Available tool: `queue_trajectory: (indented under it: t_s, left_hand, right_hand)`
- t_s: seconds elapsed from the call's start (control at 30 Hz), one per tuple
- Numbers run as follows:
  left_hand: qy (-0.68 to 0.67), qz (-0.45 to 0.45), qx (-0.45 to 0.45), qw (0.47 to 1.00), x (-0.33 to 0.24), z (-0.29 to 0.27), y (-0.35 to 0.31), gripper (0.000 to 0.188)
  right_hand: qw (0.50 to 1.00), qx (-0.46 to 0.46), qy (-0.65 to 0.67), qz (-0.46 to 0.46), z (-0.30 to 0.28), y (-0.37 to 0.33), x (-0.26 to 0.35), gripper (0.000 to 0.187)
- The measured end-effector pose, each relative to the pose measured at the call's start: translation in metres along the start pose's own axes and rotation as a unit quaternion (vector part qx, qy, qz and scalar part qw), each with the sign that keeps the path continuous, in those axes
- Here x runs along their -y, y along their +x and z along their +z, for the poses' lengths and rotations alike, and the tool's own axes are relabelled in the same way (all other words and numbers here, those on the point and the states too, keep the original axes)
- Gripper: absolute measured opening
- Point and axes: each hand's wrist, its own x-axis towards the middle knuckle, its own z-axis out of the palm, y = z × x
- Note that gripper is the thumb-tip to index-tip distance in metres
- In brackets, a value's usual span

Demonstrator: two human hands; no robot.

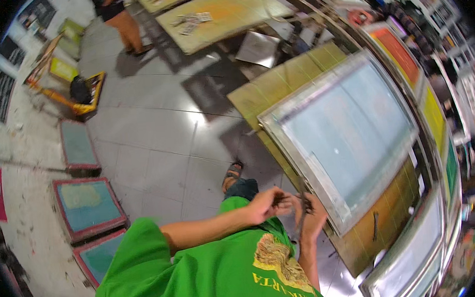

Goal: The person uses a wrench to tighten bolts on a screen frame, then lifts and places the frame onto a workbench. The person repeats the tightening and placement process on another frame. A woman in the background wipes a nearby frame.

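In front of my green shirt my two hands are close together, beside the near corner of a metal-framed screen-printing screen (350, 125). My left hand (268, 204) has its fingers curled and pinched, with dark marks at the tips; what they hold, if anything, is blurred. Just right of it, my right hand (311, 218) is raised with bent fingers around a thin dark piece (304, 202), whose kind I cannot make out. The screen lies over a yellowish board (383, 223). On that board, right of my right hand, rests a wrench (376, 226).
More framed screens (410, 257) stand at the lower right. Several red-edged screens (88, 205) lean along the left wall. Another yellow board (221, 15) lies on the far rack, with small pieces on it. A person (121, 23) stands at the far left on the tiled floor (155, 160).
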Motion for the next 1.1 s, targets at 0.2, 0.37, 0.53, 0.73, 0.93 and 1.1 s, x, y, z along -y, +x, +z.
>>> queue_trajectory:
  t_s: [0.2,0.37,0.53,0.73,0.93,1.1]
  left_hand:
    - [0.074,-0.049,-0.056,0.994,-0.008,0.0,-0.005,0.037]
    - [0.055,-0.001,-0.032,0.998,-0.052,-0.036,-0.015,0.033]
    - [0.24,0.104,-0.093,0.961,-0.157,-0.071,-0.054,0.037]
    - [0.433,0.103,-0.158,0.882,-0.282,-0.057,-0.098,0.031]
    - [0.655,0.159,-0.274,0.686,-0.459,-0.033,-0.084,0.018]
    - [0.796,0.275,-0.228,0.489,-0.64,-0.081,-0.046,0.013]
  right_hand:
    - [0.997,0.04,-0.021,-0.056,0.004,-0.021,0.026,0.019]
    - [0.995,-0.073,-0.036,-0.055,-0.015,-0.032,0.01,0.019]
    - [0.988,-0.139,-0.065,0.031,-0.051,-0.037,-0.009,0.023]
    - [0.985,-0.137,-0.108,0.003,-0.07,-0.059,-0.051,0.02]
    - [0.99,-0.091,-0.107,0.03,-0.038,-0.099,-0.071,0.022]
    - [0.974,0.007,-0.144,0.173,0.014,-0.128,-0.093,0.02]
